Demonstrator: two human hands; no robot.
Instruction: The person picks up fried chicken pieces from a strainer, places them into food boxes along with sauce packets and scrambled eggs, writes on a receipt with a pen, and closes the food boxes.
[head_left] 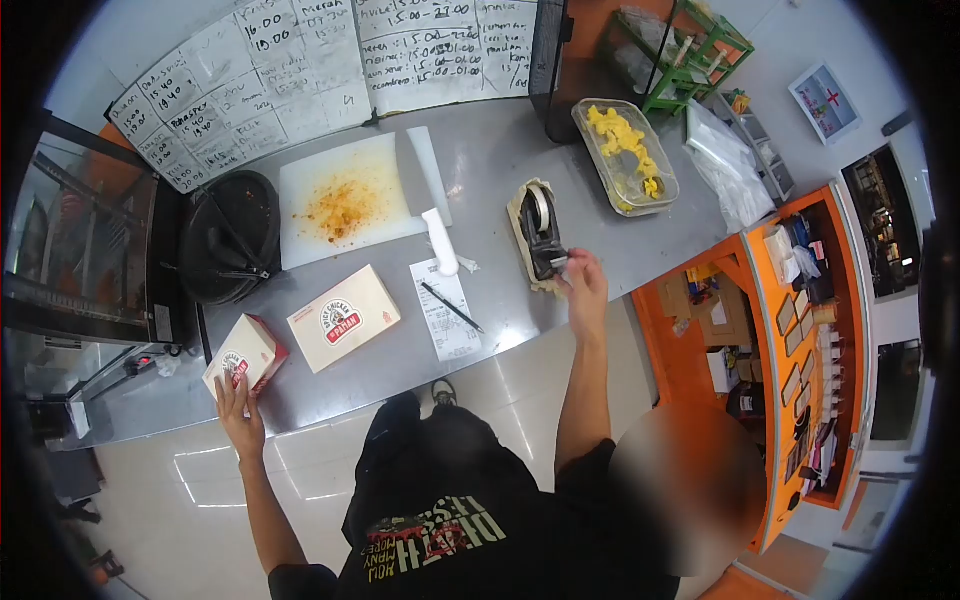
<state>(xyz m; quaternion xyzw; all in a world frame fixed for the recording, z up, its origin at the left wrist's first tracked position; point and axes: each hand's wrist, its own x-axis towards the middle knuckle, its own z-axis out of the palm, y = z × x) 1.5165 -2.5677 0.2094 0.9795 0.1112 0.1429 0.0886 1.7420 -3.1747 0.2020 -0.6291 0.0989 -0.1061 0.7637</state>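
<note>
My left hand (238, 415) lies on the near end of a small cream and red chicken box (238, 352), its fingers stretched over the printed top. At the right, my right hand (587, 285) is closed in a pinch at the cutting end of a black tape dispenser (545, 250). A short bit of clear tape (561, 260) seems to be between the fingertips. The dispenser sits on a beige cloth (520, 235). A larger flat cream box (345, 318) rests between my hands, beside a printed receipt (447, 335) with a black pen (452, 308) across it.
A crumb-covered white cutting board (300, 185) holds a white-handled cleaver (440, 240). Behind stand a black round pan (230, 240) and a clear tub (640, 205) of yellow pieces. Plastic bags (725, 165) and an orange shelf (745, 260) are at right. A person's blurred head (690, 480) shows below.
</note>
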